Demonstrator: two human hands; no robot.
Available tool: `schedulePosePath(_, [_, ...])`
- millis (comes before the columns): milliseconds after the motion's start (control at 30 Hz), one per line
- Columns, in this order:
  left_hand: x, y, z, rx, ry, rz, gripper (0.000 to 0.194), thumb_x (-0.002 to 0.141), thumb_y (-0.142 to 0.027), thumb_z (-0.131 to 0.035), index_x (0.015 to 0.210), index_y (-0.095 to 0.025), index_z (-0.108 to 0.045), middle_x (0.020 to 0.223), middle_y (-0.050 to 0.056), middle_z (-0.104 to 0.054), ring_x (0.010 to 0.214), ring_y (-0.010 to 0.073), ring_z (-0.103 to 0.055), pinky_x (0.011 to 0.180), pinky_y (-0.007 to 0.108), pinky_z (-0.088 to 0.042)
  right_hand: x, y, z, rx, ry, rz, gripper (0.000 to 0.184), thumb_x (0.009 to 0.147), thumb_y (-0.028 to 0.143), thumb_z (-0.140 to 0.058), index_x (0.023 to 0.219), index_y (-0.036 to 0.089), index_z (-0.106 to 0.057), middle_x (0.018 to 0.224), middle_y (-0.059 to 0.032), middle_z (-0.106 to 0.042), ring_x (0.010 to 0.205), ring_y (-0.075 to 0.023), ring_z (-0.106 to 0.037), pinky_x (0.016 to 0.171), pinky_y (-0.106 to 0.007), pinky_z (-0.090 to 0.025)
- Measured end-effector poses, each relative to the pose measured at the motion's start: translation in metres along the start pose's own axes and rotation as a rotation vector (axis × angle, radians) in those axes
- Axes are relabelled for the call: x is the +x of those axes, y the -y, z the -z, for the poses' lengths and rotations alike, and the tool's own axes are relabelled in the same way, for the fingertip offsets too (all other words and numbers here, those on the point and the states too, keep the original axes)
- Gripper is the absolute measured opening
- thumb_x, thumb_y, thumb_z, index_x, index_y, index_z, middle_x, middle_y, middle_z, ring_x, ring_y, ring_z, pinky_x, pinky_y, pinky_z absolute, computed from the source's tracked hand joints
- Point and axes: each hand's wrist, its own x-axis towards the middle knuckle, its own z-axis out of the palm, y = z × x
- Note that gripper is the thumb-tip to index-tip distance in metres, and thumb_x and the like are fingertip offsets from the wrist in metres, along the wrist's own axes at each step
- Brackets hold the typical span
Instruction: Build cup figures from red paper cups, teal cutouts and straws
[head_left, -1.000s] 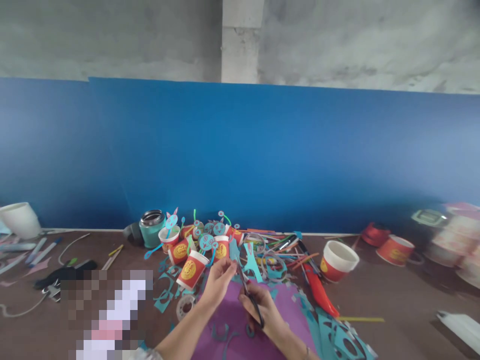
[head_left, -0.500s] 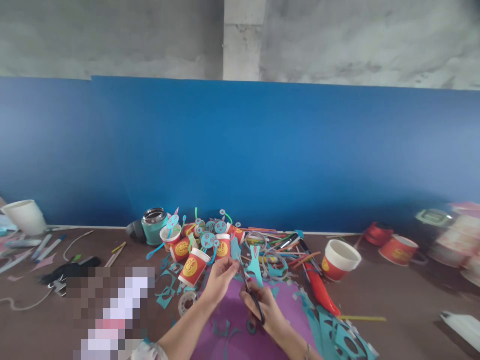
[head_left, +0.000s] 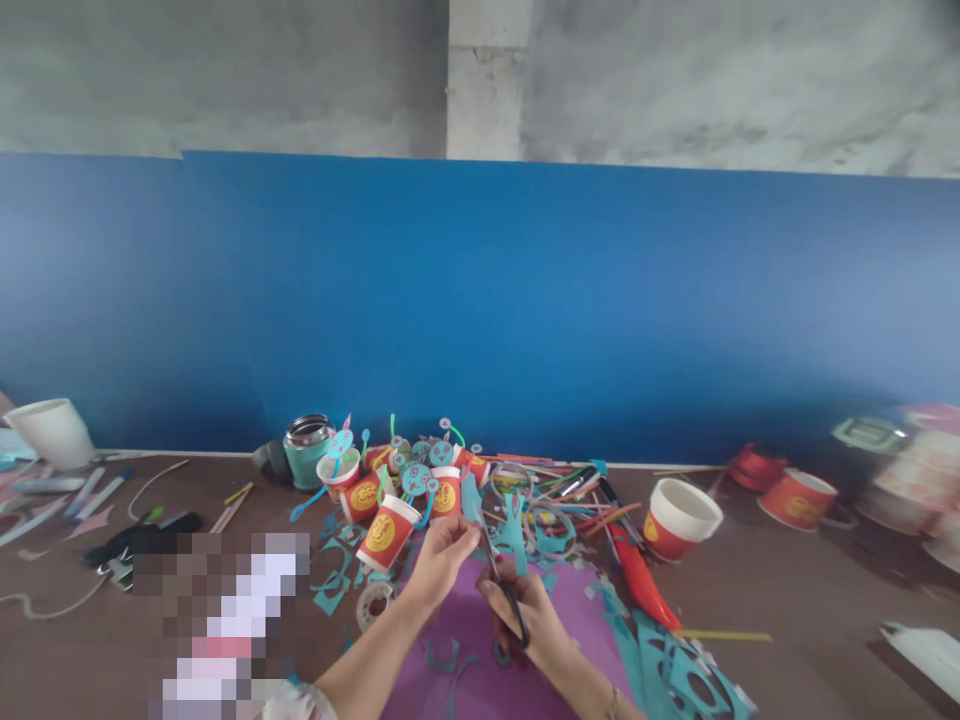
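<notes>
My right hand (head_left: 525,605) is closed round the dark handles of a pair of scissors (head_left: 515,604), whose blades point up and away from me. At the blade tips, my left hand (head_left: 444,555) has thumb and fingers pinched together; what they hold is too small to make out. Just beyond the blades is a teal paper piece (head_left: 513,530) with a pink-edged notch at its top. Under both hands lies a purple sheet (head_left: 420,685) with teal offcuts on it. Left of my left hand are a tape roll (head_left: 374,604) and a red paper cup (head_left: 388,533).
Several red cups with teal paper faces (head_left: 416,479) crowd the back, beside a teal flask (head_left: 307,462). To the right are pens, a red pouch (head_left: 645,585), teal scraps (head_left: 686,675) and stacked cups (head_left: 679,520). A blurred-out patch (head_left: 232,620) covers the front left.
Both hands have barely moved, the left slightly to the right. The teal piece's top now shows a pink-edged notch where a pink pointed shape was. The leftmost paper face has tilted left.
</notes>
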Motion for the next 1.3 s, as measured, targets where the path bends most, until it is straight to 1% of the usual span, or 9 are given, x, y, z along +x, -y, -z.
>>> schedulePosePath(133, [0.000,-0.001,0.001,-0.008,0.008,0.006,0.037,0.065,-0.049,-0.071,0.060,-0.016,-0.054,0.057,-0.003,-0.049,0.060,0.0114,-0.040,0.061,0.025,-0.031,-0.002,0.005,-0.001,-0.005,-0.011,0.009,0.059,0.060,0.075,-0.060,0.069,0.018,-0.050,0.036,0.0100,-0.037,0.028,-0.0038,-0.033,0.031,-0.016,-0.030])
schedulePosePath(367, [0.001,-0.002,0.002,-0.025,0.019,0.016,0.036,0.065,-0.048,-0.071,0.061,-0.016,-0.056,0.058,-0.003,-0.052,0.060,0.0118,-0.042,0.062,0.025,-0.032,-0.001,0.006,-0.002,0.013,-0.028,0.000,0.058,0.058,0.073,-0.064,0.069,0.018,-0.050,0.035,0.0107,-0.036,0.028,-0.0043,-0.032,0.031,-0.018,-0.028])
schedulePosePath(467, [0.001,-0.004,0.004,-0.040,0.038,0.023,0.033,0.065,-0.045,-0.072,0.061,-0.016,-0.057,0.060,-0.001,-0.057,0.062,0.0131,-0.046,0.065,0.026,-0.034,0.000,0.006,-0.001,0.014,-0.019,-0.001,0.058,0.058,0.073,-0.064,0.068,0.018,-0.050,0.036,0.0105,-0.036,0.028,-0.0045,-0.033,0.031,-0.018,-0.028])
schedulePosePath(600, [0.002,-0.005,0.006,-0.081,0.073,0.038,0.028,0.067,-0.040,-0.072,0.063,-0.017,-0.057,0.064,0.002,-0.064,0.070,0.0167,-0.054,0.070,0.027,-0.036,0.000,0.006,-0.001,0.030,0.011,0.003,0.057,0.058,0.072,-0.064,0.067,0.018,-0.049,0.036,0.0105,-0.036,0.027,-0.0047,-0.033,0.030,-0.018,-0.027])
schedulePosePath(700, [0.002,-0.004,0.007,-0.119,0.094,0.045,0.025,0.069,-0.036,-0.071,0.063,-0.017,-0.057,0.067,0.003,-0.067,0.074,0.0184,-0.057,0.074,0.029,-0.037,0.000,0.005,-0.001,0.044,0.013,0.009,0.055,0.059,0.070,-0.066,0.068,0.017,-0.050,0.036,0.0106,-0.036,0.027,-0.0045,-0.034,0.030,-0.017,-0.027])
schedulePosePath(833, [0.001,-0.005,0.008,-0.169,0.121,0.054,0.020,0.070,-0.031,-0.070,0.065,-0.018,-0.056,0.070,0.004,-0.070,0.075,0.0191,-0.060,0.077,0.030,-0.038,0.000,0.001,-0.001,0.076,0.002,0.014,0.052,0.059,0.065,-0.070,0.068,0.017,-0.050,0.038,0.0110,-0.037,0.027,-0.0041,-0.034,0.029,-0.017,-0.028])
schedulePosePath(1033, [-0.001,-0.010,0.008,-0.258,0.157,0.085,0.015,0.069,-0.025,-0.068,0.064,-0.019,-0.055,0.073,0.004,-0.071,0.079,0.0204,-0.062,0.077,0.030,-0.040,0.000,0.000,0.001,0.077,0.069,0.044,0.055,0.061,0.070,-0.065,0.067,0.017,-0.050,0.039,0.0092,-0.041,0.028,-0.0028,-0.033,0.030,-0.016,-0.027])
schedulePosePath(1167, [-0.001,-0.012,0.011,-0.295,0.165,0.125,0.012,0.067,-0.021,-0.066,0.064,-0.019,-0.054,0.069,0.003,-0.070,0.078,0.0196,-0.063,0.074,0.028,-0.040,0.000,0.000,0.003,0.056,0.111,0.052,0.053,0.064,0.068,-0.064,0.068,0.017,-0.050,0.037,0.0093,-0.042,0.027,-0.0028,-0.032,0.030,-0.015,-0.026])
schedulePosePath(1300, [-0.001,-0.012,0.012,-0.314,0.172,0.137,0.013,0.065,-0.019,-0.065,0.062,-0.019,-0.053,0.066,0.003,-0.068,0.080,0.0202,-0.063,0.074,0.027,-0.040,0.001,-0.003,0.005,0.060,0.134,0.050,0.051,0.066,0.065,-0.064,0.069,0.016,-0.051,0.037,0.0094,-0.042,0.026,-0.0030,-0.033,0.030,-0.015,-0.028])
